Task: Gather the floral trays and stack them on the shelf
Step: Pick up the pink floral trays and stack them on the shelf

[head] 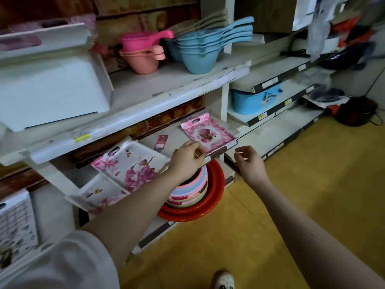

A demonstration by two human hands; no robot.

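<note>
A pink rose-patterned tray (208,133) lies flat at the right end of the middle shelf (145,140). A white tray with pink blossoms (133,163) lies left of it, overlapping another blossom tray (98,195) that juts over the shelf's front. My left hand (187,157) hovers at the shelf's front edge between the rose tray and the blossom tray, fingers curled, holding nothing. My right hand (248,161) floats just off the shelf's right corner, fingers loosely bent and empty.
A stack of coloured basins in a red basin (195,195) sits on the shelf below. Pink scoops (143,53) and blue scoops (200,49) stand on the upper shelf, next to a white bin (52,80). A small purple card (160,142) lies behind the trays. Yellow floor (291,184) spreads right.
</note>
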